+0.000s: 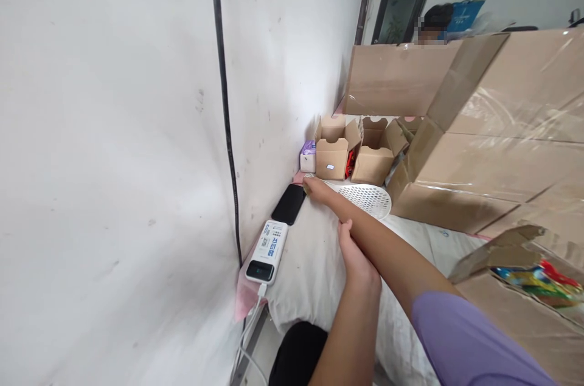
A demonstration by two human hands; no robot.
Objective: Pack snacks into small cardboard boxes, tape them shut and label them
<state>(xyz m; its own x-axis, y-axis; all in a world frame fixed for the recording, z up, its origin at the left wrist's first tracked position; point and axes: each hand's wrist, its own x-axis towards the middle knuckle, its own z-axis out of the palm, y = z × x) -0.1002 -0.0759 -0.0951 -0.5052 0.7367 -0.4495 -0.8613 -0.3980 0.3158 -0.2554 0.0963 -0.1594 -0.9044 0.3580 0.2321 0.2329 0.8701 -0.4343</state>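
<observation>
The phone (289, 204) lies lengthwise along the sheet's left edge (290, 264), between power bank (269, 247) and right hand (316, 189), whose grip is unclear.

phone (289, 204): black | basket (367, 199): white, hole-patterned | power bank (267, 251): white, blue print

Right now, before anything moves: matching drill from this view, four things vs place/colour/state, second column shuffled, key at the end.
Column 1
1. phone
2. power bank
3. perforated item
4. right hand

Column 2
A. white, partly hidden by the right forearm
B. at the phone's far right corner
C. black, lying just beyond the power bank
D. white cable plug in its near end

Pairs: 1-C, 2-D, 3-A, 4-B
</observation>
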